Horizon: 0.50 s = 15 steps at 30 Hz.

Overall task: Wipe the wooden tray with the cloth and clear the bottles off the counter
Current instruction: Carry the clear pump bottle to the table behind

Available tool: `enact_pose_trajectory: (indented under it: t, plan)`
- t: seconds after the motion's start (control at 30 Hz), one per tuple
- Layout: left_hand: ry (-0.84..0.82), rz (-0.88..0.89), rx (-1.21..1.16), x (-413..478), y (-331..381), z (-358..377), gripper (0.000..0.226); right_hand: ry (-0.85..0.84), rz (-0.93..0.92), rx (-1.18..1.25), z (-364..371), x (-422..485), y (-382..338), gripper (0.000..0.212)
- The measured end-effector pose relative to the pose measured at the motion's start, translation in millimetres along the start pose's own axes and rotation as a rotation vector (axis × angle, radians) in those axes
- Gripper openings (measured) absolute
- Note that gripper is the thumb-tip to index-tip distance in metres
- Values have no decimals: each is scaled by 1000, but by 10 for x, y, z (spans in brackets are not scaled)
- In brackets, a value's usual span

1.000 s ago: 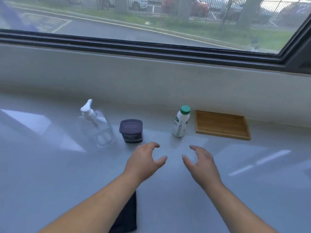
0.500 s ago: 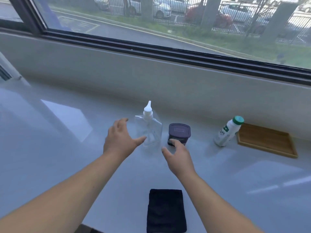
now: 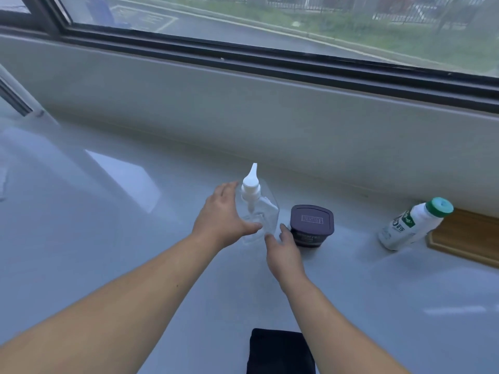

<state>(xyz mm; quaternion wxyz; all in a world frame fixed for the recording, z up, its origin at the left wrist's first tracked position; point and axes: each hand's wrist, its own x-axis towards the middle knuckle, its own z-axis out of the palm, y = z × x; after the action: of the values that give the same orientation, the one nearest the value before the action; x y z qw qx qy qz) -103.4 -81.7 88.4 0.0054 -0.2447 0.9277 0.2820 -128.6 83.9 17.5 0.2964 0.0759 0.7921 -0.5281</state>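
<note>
A clear pump bottle (image 3: 264, 211) with a white nozzle stands on the grey counter (image 3: 135, 238). My left hand (image 3: 224, 217) wraps its left side, thumb across the front and fingers behind. My right hand (image 3: 283, 252) is spread, its fingertips at the bottle's lower right corner, beside a dark lidded tub (image 3: 312, 221). A white bottle with a green cap (image 3: 410, 225) stands further right, against the wooden tray (image 3: 469, 238), which the frame edge cuts off. The folded black cloth (image 3: 280, 352) lies at the near edge, between my forearms.
A low pale wall (image 3: 270, 117) under a dark-framed window runs behind the objects. The counter stretches far to the left, with bright reflections on it.
My view has swung left, then nearer. Both hands moved from the middle of the counter to the pump bottle. The left hand closed around it and the right reached its base.
</note>
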Motion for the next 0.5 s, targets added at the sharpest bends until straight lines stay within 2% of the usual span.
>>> enact_pose_trajectory:
  t: [0.23, 0.43, 0.5]
  plan:
    - [65, -1, -72, -99, -257, -243, 114, -75, 147, 149, 282, -22, -243, 59]
    - [149, -43, -80, -411, -927, -813, 115, -204, 113, 219, 1040, -374, -515, 49]
    - [189, -76, -91, -600, -1282, -1052, 115, -241, 85, 188, 1421, -612, -642, 38]
